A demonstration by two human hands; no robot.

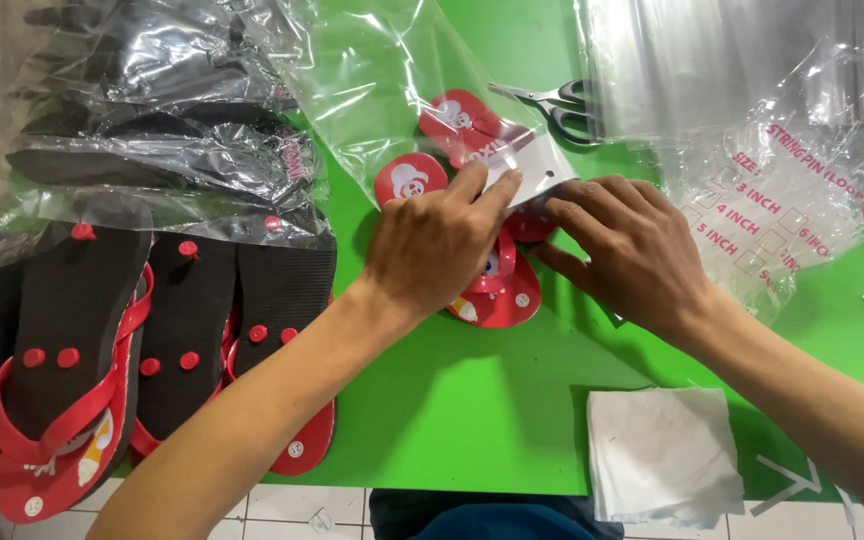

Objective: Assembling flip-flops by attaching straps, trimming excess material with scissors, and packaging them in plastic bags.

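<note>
Both hands press on the red sandals [497, 290] just below the scissors [557, 105]: left hand [437, 245] flat, pinning a white card [537, 175]; right hand [627, 250] apparently pinching it, steadying the pair.

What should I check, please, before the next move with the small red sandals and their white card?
1. Left hand on the white card: ok.
2. Right hand steadying the small red sandals: ok.
3. Sandals paired and aligned: cannot tell, hands cover them.
4. Clear plastic bag lying open behind: cannot tell.
5. Scissors apart from both hands: ok.
6. Bare green table in front: ok.
</note>
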